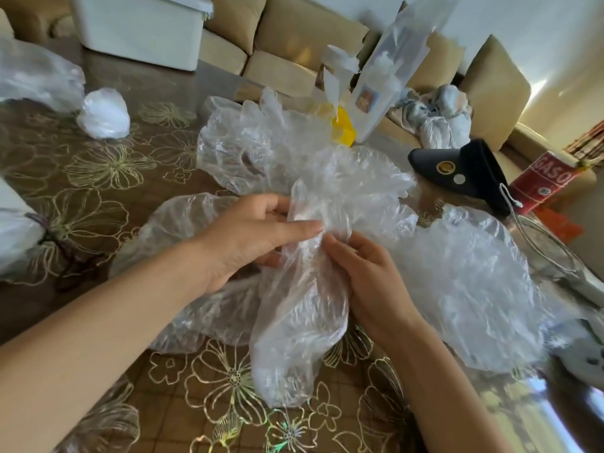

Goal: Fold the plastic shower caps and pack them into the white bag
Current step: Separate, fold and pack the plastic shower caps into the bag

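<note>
I hold a clear, crinkled plastic shower cap (pixel 300 315) bunched above the table. My left hand (pixel 248 237) pinches its upper part between thumb and fingers. My right hand (pixel 362 276) grips it from the right, fingers curled round the plastic. Its lower end hangs down to the tablecloth. More clear shower caps lie around: one behind (pixel 248 148), one at the right (pixel 464 289), one under my left wrist (pixel 183 217). A small white bag (pixel 104 114) sits at the back left, stuffed and closed.
The table carries a brown cloth with gold flowers (pixel 98 171). A tall clear packet (pixel 389 73) and a yellow object (pixel 343 127) stand behind. A black case (pixel 464 171), a red box (pixel 542 181) and a white cable (pixel 539 237) lie at the right. A white bin (pixel 140 27) stands at the back.
</note>
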Available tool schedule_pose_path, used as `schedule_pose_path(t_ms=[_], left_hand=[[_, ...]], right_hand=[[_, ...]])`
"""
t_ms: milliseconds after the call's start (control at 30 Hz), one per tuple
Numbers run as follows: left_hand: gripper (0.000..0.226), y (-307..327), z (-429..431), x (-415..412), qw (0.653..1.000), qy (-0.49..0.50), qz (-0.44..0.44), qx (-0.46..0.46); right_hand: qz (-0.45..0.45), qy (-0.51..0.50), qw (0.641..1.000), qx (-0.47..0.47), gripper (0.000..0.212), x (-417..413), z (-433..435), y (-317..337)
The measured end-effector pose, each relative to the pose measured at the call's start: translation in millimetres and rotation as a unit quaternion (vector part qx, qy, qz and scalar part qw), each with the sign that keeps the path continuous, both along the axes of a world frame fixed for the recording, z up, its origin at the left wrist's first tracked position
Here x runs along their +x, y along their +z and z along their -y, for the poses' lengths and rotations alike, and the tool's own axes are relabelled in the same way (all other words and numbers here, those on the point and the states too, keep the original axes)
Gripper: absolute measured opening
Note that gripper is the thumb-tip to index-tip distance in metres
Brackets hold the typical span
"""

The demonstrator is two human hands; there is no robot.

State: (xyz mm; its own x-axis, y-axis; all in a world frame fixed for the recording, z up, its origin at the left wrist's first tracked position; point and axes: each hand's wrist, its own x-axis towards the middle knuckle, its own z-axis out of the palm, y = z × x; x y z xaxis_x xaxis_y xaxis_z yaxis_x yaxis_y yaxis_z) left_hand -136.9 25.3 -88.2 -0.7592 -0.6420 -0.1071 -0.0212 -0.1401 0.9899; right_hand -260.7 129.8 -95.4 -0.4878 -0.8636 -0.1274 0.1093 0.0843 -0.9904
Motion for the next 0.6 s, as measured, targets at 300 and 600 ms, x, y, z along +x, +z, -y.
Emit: schedule_pose_path(t_ms=[300,600], left_hand=[[0.022,-2,0,3,0.999,0.026,0.025,-0.019],[0.008,2,1,2,0.996,0.058,0.04,0.057]], right_hand=[[0.058,0.097,0.994,-0.015,0.032,-3,-5,12],[0.103,0.109,0.988,-0.048,0.025,-4,-6,10]])
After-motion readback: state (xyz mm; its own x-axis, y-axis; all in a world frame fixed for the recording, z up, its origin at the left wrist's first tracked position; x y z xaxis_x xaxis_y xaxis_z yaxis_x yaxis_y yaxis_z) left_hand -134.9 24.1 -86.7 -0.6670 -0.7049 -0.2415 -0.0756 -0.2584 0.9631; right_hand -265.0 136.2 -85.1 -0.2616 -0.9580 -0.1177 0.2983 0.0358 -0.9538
